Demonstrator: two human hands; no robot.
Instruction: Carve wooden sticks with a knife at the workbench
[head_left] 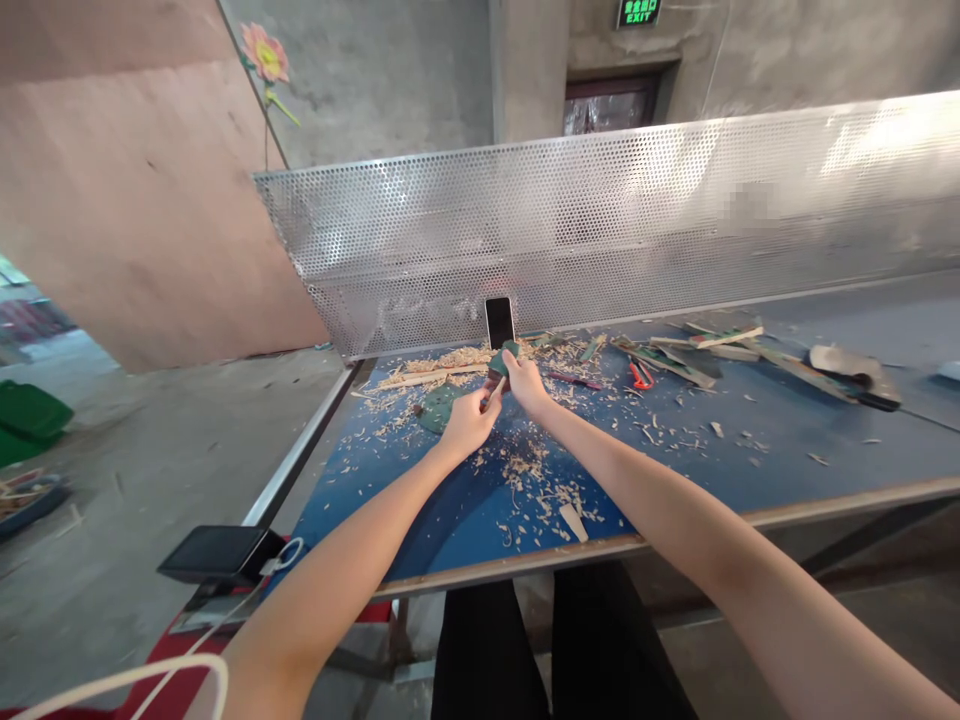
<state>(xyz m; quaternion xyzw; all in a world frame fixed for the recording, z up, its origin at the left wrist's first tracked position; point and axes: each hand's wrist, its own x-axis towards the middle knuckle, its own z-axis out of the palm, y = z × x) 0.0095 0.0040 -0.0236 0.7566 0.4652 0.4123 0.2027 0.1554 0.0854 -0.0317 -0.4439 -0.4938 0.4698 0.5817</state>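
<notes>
Over the blue table, my left hand (pixel 471 420) is closed on a thin, light wooden piece that points up toward the other hand. Just above and to the right, my right hand (pixel 523 382) is closed on a small dark green object (pixel 502 358). The two hands nearly meet, and the contact between the pieces is too small to make out. A flat green piece (pixel 436 408) lies on the table left of my left hand. Behind the hands a phone (pixel 499 322) leans upright against the perforated metal screen.
Shavings (pixel 525 465) are scattered over the blue table (pixel 787 450). To the right lie an orange-handled tool (pixel 640 376), bamboo strips (pixel 679 362) and a curled tan piece (pixel 844 365). A perforated metal screen (pixel 600 215) borders the back. A black device (pixel 223 553) with a cable is at lower left.
</notes>
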